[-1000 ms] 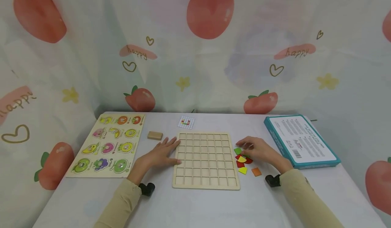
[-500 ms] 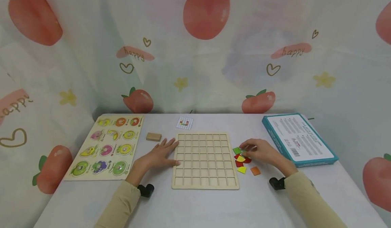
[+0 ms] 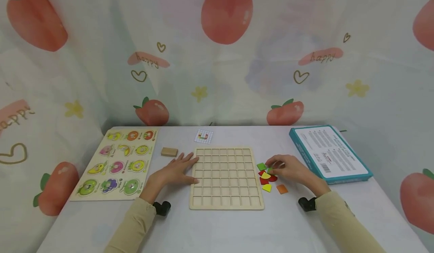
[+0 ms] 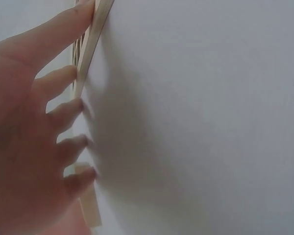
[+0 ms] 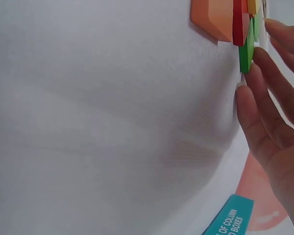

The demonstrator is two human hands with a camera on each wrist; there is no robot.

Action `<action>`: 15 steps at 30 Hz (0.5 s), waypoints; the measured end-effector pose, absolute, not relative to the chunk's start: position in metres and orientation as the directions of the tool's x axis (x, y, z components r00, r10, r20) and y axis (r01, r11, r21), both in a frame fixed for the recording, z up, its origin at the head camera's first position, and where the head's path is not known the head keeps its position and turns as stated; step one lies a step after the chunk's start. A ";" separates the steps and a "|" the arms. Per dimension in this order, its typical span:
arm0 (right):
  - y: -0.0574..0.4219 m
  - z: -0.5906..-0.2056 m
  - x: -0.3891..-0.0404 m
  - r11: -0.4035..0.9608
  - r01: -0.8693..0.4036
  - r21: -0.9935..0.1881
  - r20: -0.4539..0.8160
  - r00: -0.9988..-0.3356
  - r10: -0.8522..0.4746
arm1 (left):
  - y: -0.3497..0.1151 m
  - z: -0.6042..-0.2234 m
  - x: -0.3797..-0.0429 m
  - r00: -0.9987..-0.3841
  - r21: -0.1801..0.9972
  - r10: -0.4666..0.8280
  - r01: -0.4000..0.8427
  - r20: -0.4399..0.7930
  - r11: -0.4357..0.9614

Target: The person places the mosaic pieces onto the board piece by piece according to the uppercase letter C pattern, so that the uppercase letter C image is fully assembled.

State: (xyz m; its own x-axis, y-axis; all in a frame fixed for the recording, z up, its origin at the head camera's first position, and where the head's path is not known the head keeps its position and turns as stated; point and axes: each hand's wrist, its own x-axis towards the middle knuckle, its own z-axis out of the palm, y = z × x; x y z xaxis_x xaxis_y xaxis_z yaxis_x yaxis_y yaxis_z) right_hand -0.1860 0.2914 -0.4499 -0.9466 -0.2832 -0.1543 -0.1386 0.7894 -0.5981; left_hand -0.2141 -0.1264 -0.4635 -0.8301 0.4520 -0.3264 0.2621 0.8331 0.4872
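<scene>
My left hand [image 3: 173, 170] rests with spread fingers at the left edge of a wooden grid board [image 3: 226, 177]. In the left wrist view, the thumb [image 4: 63, 29] touches the board's rim [image 4: 95, 39]. Right of the board lies a small pile of coloured tiles. My right hand [image 3: 288, 168] bends over it and pinches a green tile [image 3: 269, 170] at its fingertips. Near it lie another green tile [image 3: 261, 166], red tiles [image 3: 264, 181] and yellow tiles [image 3: 266, 187]. An orange tile [image 3: 282, 189] lies apart. In the right wrist view, the green tile [image 5: 246, 54] stands against the fingers.
A fruit puzzle board [image 3: 115, 164] lies at the left. Near it is a small wooden block [image 3: 169, 152]. A pattern card [image 3: 204, 136] lies behind the grid board. A teal box [image 3: 330, 153] sits at the right, and a printed cloth [image 3: 217, 75] hangs behind.
My right hand shifts slightly right and down over the pile and stays at the green tile. The left hand keeps its place at the board. The head view drifts a little.
</scene>
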 end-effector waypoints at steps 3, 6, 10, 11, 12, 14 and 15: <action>0.289 -0.449 -0.184 0.791 -0.132 -0.598 -0.154 -0.949 -0.274 | -0.129 -0.463 -0.214 -0.832 0.493 0.447 0.253 -0.328 0.832; 0.286 -0.448 -0.182 0.787 -0.127 -0.604 -0.152 -0.951 -0.270 | -0.132 -0.464 -0.214 -0.833 0.493 0.448 0.255 -0.326 0.832; 0.283 -0.448 -0.181 0.797 -0.118 -0.593 -0.161 -0.952 -0.261 | -0.134 -0.467 -0.214 -0.832 0.500 0.456 0.263 -0.315 0.825; 0.282 -0.448 -0.180 0.801 -0.116 -0.587 -0.166 -0.951 -0.260 | -0.135 -0.467 -0.214 -0.832 0.505 0.461 0.267 -0.310 0.821; 0.281 -0.449 -0.180 0.805 -0.103 -0.584 -0.175 -0.952 -0.249 | -0.135 -0.467 -0.214 -0.830 0.509 0.464 0.267 -0.309 0.818; 0.279 -0.450 -0.179 0.810 -0.088 -0.580 -0.191 -0.952 -0.240 | -0.134 -0.467 -0.213 -0.828 0.512 0.470 0.273 -0.307 0.815; 0.278 -0.450 -0.179 0.810 -0.089 -0.579 -0.195 -0.950 -0.244 | -0.134 -0.467 -0.213 -0.827 0.514 0.471 0.273 -0.307 0.813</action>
State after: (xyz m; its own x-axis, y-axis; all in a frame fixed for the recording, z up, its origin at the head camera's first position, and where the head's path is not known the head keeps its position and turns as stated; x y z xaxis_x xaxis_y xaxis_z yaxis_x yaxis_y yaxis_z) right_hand -0.1787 0.2776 -0.4501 -0.9501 -0.2436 -0.1947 -0.0890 0.8102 -0.5794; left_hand -0.2128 -0.1341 -0.4669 -0.8269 0.4713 -0.3067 0.2730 0.8133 0.5137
